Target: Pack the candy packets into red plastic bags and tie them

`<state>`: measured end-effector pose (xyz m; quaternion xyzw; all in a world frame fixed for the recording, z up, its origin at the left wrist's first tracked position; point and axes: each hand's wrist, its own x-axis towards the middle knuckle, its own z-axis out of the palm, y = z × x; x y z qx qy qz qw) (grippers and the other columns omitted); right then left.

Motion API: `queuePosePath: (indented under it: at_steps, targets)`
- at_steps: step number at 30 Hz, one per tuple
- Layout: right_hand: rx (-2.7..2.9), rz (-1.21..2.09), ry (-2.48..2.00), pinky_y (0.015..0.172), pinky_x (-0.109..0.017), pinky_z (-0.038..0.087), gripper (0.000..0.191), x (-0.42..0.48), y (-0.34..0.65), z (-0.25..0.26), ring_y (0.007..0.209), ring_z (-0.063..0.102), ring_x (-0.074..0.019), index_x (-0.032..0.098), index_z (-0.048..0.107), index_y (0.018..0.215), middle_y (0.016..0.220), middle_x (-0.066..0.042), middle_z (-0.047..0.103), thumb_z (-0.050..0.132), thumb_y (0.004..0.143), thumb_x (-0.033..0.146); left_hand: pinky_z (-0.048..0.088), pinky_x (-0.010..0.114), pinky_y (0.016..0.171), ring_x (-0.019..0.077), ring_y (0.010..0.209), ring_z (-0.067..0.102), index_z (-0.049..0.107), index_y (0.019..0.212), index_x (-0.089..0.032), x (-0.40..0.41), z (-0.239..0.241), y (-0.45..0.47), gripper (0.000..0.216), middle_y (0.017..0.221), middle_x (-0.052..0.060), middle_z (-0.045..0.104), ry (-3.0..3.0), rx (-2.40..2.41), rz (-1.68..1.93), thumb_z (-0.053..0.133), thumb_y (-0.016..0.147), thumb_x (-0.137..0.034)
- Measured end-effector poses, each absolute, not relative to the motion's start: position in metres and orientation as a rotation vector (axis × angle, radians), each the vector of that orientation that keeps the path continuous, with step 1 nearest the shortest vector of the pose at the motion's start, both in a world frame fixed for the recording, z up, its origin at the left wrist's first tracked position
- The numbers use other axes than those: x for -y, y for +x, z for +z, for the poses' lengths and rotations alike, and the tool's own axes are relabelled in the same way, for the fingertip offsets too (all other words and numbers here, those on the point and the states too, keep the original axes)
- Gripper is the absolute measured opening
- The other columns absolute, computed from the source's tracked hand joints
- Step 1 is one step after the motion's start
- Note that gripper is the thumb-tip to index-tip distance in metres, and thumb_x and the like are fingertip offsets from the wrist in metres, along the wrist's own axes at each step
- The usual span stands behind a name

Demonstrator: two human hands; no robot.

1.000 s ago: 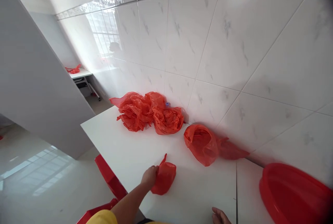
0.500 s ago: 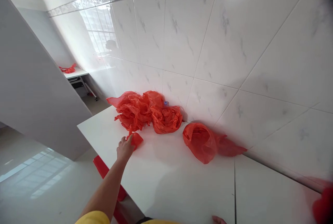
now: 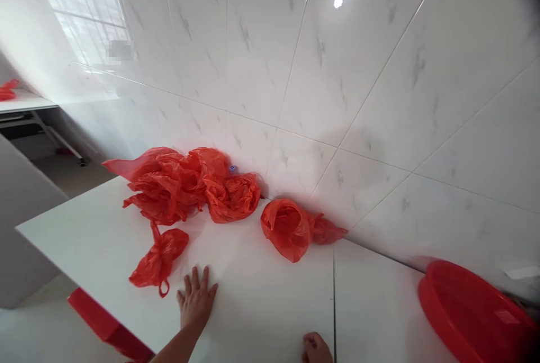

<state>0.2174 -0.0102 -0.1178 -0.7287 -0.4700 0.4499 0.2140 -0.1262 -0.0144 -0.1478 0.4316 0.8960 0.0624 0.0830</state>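
My left hand (image 3: 196, 300) lies flat on the white tabletop (image 3: 253, 295), fingers spread, holding nothing. Just to its left is a small knotted red plastic bag (image 3: 158, 259) with a loop handle, apart from my fingers. My right hand (image 3: 316, 347) rests low at the table's front, fingers curled in; whether anything is inside them is hidden. Along the wall lies a heap of crumpled red plastic bags (image 3: 172, 183), with another bunched bag (image 3: 234, 197) touching its right side. Farther right, a red bag with a round open mouth (image 3: 289, 231) sits against the wall.
A red plastic basin (image 3: 472, 312) stands at the right on the table. A seam (image 3: 334, 301) splits the tabletop. Behind the bags rises a tiled wall (image 3: 261, 59). A red stool (image 3: 99, 318) is below the left edge. A small blue-topped item (image 3: 232, 169) sits by the wall.
My left hand has let go of the small red bag and moved right, now flat on the table. My right hand shows more. The view has turned right, bringing in the basin.
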Motion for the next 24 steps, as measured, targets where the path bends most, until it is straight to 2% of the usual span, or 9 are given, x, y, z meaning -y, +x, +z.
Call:
queuePosePath:
  at_steps: [3,6,10,13,16,19,24]
  targets:
    - [1.42,1.223,-1.959,0.058,-0.031,0.05,0.02,-0.013,0.189,-0.098,0.057,0.063,-0.021,0.024,0.062,0.071,0.056,-0.001,0.063,0.054,0.063,0.041,0.019,0.058,0.11,0.0364,0.144,0.016,0.029,0.149,-0.021,0.002,-0.137,-0.115,0.061,0.159,0.014,0.021,1.113,-2.759,0.289,0.016,0.096,-0.048]
    - [1.541,1.106,-1.742,0.075,-0.032,0.051,0.028,-0.049,0.155,-0.063,0.079,0.067,-0.0216,0.021,0.066,0.088,0.084,-0.007,0.071,0.05,0.072,0.038,0.02,0.061,0.107,0.0387,0.143,0.017,0.032,0.148,-0.021,-0.009,-0.129,-0.105,0.064,0.157,0.015,0.024,0.983,-2.81,0.381,0.013,0.095,-0.052]
    - [1.649,1.089,-1.532,0.091,-0.033,0.049,0.034,-0.11,0.118,-0.01,0.101,0.064,-0.0216,0.02,0.065,0.106,0.108,-0.008,0.069,0.047,0.081,0.035,0.02,0.063,0.106,0.0388,0.142,0.019,0.035,0.147,-0.021,-0.016,-0.126,-0.103,0.065,0.156,0.015,0.025,0.971,-2.814,0.426,0.014,0.094,-0.053]
    - [1.686,1.042,-1.519,0.1,-0.034,0.045,0.046,-0.158,0.101,0.011,0.12,0.056,-0.0228,0.015,0.057,0.124,0.129,-0.012,0.06,0.044,0.082,0.029,0.02,0.063,0.105,0.0377,0.142,0.019,0.036,0.146,-0.021,-0.02,-0.128,-0.108,0.066,0.156,0.015,0.025,0.992,-2.818,0.429,0.014,0.093,-0.054]
    - [1.774,0.89,-1.588,0.109,-0.038,0.037,0.06,-0.201,0.091,0.01,0.136,0.039,-0.0253,0.01,0.043,0.14,0.147,-0.014,0.041,0.045,0.081,0.023,0.02,0.062,0.105,0.0371,0.142,0.019,0.034,0.146,-0.021,-0.024,-0.13,-0.112,0.065,0.157,0.015,0.023,0.998,-2.81,0.408,0.017,0.092,-0.053]
    - [1.876,0.699,-1.665,0.114,-0.039,0.029,0.072,-0.236,0.087,-0.006,0.144,0.023,-0.0263,0.007,0.029,0.147,0.156,-0.014,0.025,0.046,0.077,0.016,0.021,0.061,0.106,0.036,0.143,0.019,0.033,0.147,-0.022,-0.025,-0.132,-0.114,0.064,0.158,0.014,0.022,0.976,-2.807,0.34,0.02,0.092,-0.051]
    - [1.929,0.524,-1.775,0.115,-0.042,0.02,0.067,-0.283,0.091,-0.036,0.143,0.024,-0.0279,0.014,0.035,0.145,0.151,-0.012,0.037,0.041,0.078,0.012,0.024,0.057,0.107,0.0336,0.144,0.02,0.03,0.149,-0.025,-0.029,-0.137,-0.114,0.062,0.159,0.01,0.022,0.921,-2.812,0.134,0.02,0.093,-0.049]
